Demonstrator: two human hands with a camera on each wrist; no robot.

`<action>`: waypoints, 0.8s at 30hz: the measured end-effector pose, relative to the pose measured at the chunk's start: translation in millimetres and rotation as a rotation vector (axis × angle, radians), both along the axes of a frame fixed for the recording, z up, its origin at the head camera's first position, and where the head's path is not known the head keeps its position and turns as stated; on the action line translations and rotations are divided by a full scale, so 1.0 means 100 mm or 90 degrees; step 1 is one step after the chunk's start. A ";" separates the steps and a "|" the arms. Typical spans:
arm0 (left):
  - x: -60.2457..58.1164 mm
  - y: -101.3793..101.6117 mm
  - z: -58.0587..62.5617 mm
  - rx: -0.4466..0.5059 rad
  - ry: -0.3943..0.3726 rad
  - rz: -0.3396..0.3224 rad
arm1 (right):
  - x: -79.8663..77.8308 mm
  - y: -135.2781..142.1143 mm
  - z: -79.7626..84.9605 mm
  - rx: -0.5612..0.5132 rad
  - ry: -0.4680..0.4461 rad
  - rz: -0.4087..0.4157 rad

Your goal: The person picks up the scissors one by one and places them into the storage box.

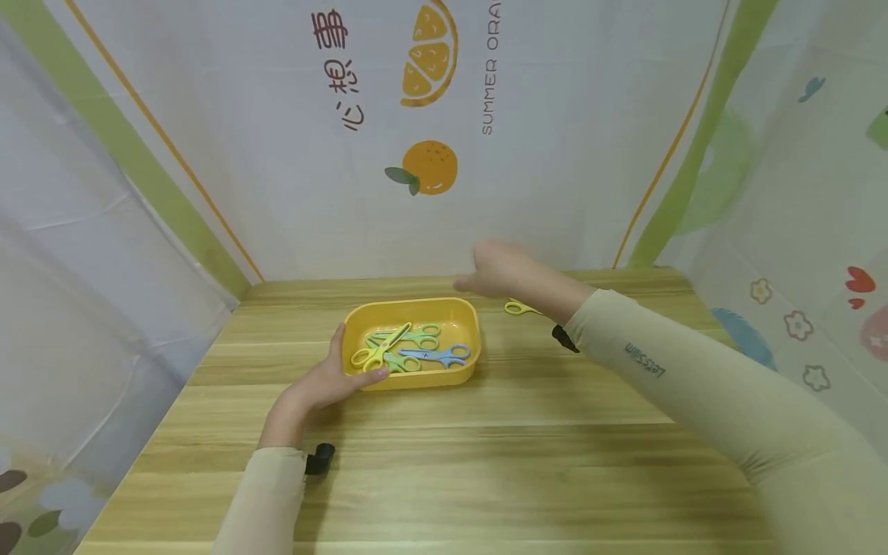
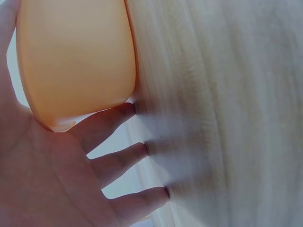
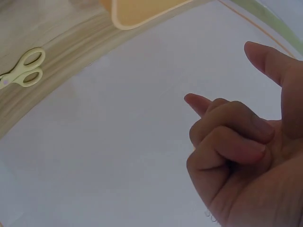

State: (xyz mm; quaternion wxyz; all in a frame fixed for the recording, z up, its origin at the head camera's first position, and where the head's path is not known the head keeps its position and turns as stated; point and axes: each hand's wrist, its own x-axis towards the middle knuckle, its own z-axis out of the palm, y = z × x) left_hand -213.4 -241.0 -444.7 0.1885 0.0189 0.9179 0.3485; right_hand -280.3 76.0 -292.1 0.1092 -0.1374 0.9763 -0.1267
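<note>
A yellow plastic tray (image 1: 416,380) stands on the table with several children's scissors lying in it: yellow scissors (image 1: 377,356), green scissors (image 1: 423,336) and blue scissors (image 1: 435,355). At its near left corner, my left hand (image 1: 326,383) rests against the tray, thumb along the front rim. In the left wrist view its fingers (image 2: 118,163) are straight and spread, with tips at the tabletop. My right hand (image 1: 501,270), blurred, hovers beyond the tray's far right corner. The right wrist view shows thumb and index apart, other fingers curled, nothing held.
Another pair of yellow scissors (image 3: 26,71) lies on the wooden table (image 1: 486,470), right of the tray and partly hidden by my right forearm in the head view. A printed white curtain (image 1: 555,154) hangs along the table's back edge, with more cloth at both sides.
</note>
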 end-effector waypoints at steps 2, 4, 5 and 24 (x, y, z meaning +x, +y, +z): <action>0.01 -0.01 0.00 -0.001 -0.001 0.002 | -0.02 0.05 -0.03 0.002 0.000 -0.006; 0.01 -0.01 -0.01 -0.001 -0.002 0.004 | -0.05 0.10 -0.06 -0.009 -0.006 -0.018; 0.01 -0.01 -0.01 -0.004 0.000 0.003 | -0.06 0.13 -0.08 -0.015 -0.008 -0.024; 0.01 0.01 -0.03 0.010 0.002 0.009 | -0.35 0.70 -0.62 -0.071 -0.064 -0.094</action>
